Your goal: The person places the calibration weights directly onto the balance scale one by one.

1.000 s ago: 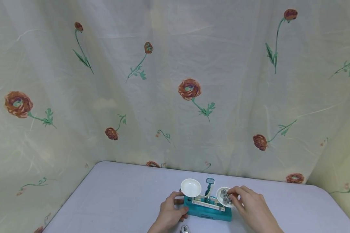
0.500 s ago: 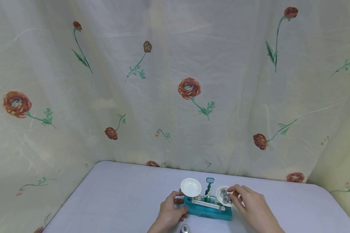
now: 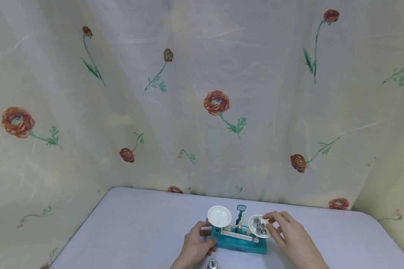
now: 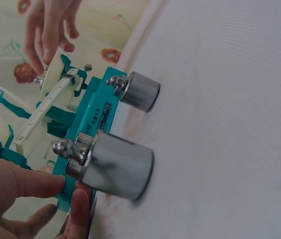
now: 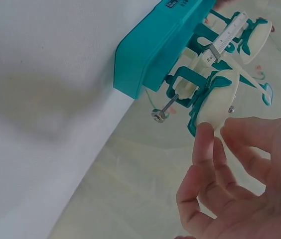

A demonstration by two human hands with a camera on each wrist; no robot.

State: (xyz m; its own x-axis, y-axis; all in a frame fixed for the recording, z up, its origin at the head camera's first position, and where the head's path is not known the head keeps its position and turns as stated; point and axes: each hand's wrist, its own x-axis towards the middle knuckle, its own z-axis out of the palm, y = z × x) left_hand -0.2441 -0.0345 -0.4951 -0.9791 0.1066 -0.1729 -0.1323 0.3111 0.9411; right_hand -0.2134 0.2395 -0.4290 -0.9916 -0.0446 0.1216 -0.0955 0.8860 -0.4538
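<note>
A teal balance scale (image 3: pixel 240 244) stands on the table. My left hand (image 3: pixel 196 244) grips the left end of its base; thumb and fingers show around that end in the left wrist view. Several small metal weights (image 3: pixel 259 226) sit in the lowered right white pan (image 3: pixel 252 228). The raised left pan (image 3: pixel 219 216) holds nothing. My right hand (image 3: pixel 289 237) is at the right pan's outer edge, fingertips right at the rim and slightly apart. In the right wrist view a gap shows between thumb and finger (image 5: pixel 205 144), with no weight between them.
Two larger cylindrical metal weights (image 4: pixel 118 167) stand on the table in front of the base, in the left wrist view. The white-covered table (image 3: pixel 138 224) ends at a flowered curtain (image 3: pixel 188 112) behind the scale.
My right fingertips have come slightly away from a weight in the right pan, and that weight now shows more fully. The left hand keeps its grip. The head view has shifted slightly.
</note>
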